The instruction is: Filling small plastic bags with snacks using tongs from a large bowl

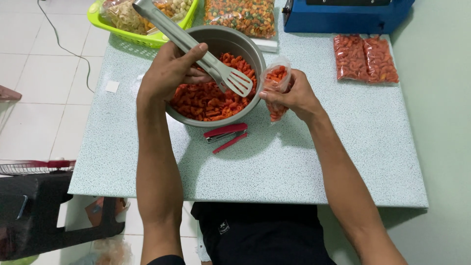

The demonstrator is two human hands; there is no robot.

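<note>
1. A speckled pale blue-green table point(294, 162) fills most of the view, seen from above by the seated person working at it.
2. A round grey metal bowl point(248, 44) sits toward the far middle of the table, partly filled with orange-red curled snack pieces point(201, 100) heaped against its near side.
3. Beyond the bowl, at the far left corner of the table, a lime green basket point(142, 37) holds bags of pale snacks; to the far right of the bowl stands a blue machine point(343, 19).
4. Just behind the bowl lies a clear bag of mixed orange and green snacks point(240, 17). Well to the right of the bowl lie two flat sealed packets point(365, 59) of the same orange-red snacks.
5. The left hand point(169, 73) hovers over the bowl's left side, fingers closed around grey metal tongs point(216, 68), whose slotted tip is over the snacks.
6. The right hand point(292, 95) is just right of the bowl, touching its rim, pinching a small clear plastic bag point(276, 78) half full of orange-red snacks, its mouth open toward the tongs.
7. A red stapler point(226, 135) lies just in front of the bowl, hinged open.
</note>
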